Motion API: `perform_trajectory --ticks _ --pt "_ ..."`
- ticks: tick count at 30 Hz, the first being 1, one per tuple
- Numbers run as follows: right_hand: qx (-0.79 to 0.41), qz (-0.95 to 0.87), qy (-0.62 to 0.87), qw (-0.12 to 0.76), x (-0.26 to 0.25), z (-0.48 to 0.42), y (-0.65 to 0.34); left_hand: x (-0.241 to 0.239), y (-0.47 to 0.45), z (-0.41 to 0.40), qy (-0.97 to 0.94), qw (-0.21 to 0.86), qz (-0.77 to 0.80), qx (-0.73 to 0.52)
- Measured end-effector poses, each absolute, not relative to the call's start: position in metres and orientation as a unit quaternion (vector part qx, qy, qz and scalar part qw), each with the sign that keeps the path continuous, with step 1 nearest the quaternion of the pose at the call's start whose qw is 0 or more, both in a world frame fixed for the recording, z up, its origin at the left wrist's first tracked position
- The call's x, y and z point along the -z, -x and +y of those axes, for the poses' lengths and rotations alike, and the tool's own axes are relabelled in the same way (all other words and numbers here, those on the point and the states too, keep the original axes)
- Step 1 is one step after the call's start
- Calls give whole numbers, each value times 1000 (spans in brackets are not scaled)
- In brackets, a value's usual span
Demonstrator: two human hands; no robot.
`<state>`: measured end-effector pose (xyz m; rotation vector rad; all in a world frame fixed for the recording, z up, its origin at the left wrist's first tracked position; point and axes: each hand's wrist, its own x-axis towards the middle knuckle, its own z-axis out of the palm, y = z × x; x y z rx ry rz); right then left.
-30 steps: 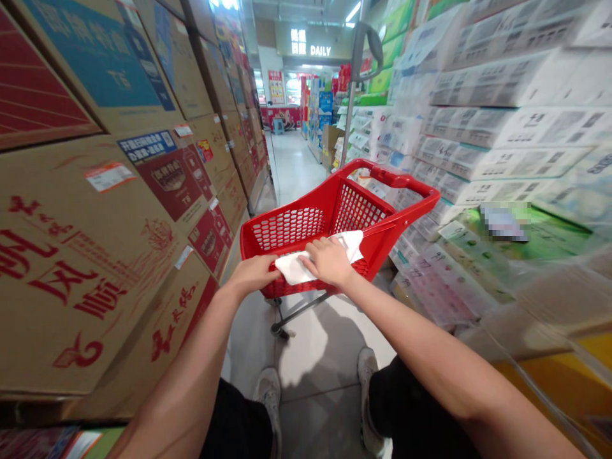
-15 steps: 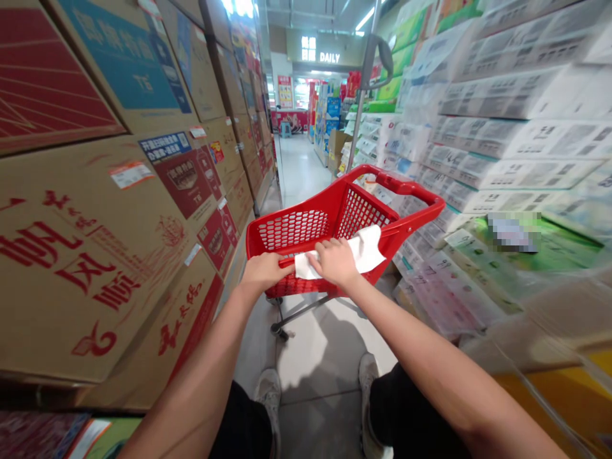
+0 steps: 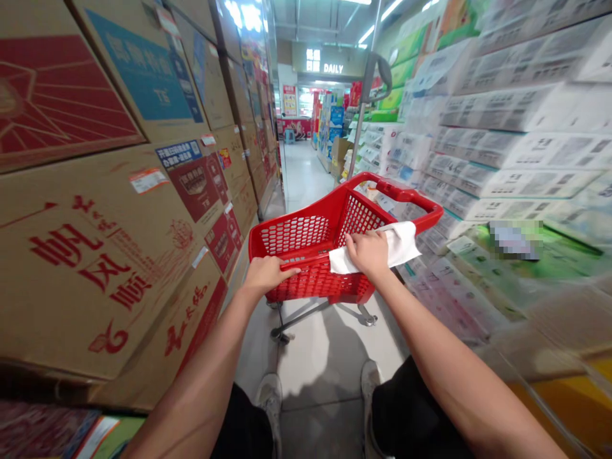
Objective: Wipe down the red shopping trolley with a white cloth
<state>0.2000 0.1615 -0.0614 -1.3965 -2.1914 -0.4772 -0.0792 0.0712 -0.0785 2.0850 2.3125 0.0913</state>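
Observation:
A red plastic shopping cart (image 3: 306, 236) with a mesh basket stands in the aisle just ahead of me. My left hand (image 3: 266, 274) grips the near left corner of its rim, fingers curled over the edge. My right hand (image 3: 368, 253) presses a white cloth (image 3: 399, 244) flat against the right side rim, fingers lying on the cloth. The cart's red handle (image 3: 406, 193) is on the far side, away from me.
Stacked brown cardboard boxes (image 3: 95, 223) form a wall on the left. Shelves of wrapped paper goods (image 3: 502, 146) line the right. The tiled floor (image 3: 306, 172) runs on to a far "DAILY" sign (image 3: 333, 67). A metal pole (image 3: 361, 115) stands beyond the cart. My shoes (image 3: 270, 398) are below.
My right hand slid the white cloth rightward along the cart rim, from the near edge toward the right side. My left hand stayed on the near left corner.

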Motion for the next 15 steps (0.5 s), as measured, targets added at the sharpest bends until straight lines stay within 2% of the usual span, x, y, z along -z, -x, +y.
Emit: perform_trajectory --ticks 9,15 --pt "149 -882 384 229 94 122 -124 80 71 71 -700 38 712 -42" --pt "184 -813 493 248 76 163 -183 75 83 67 -714 71 694 -65"
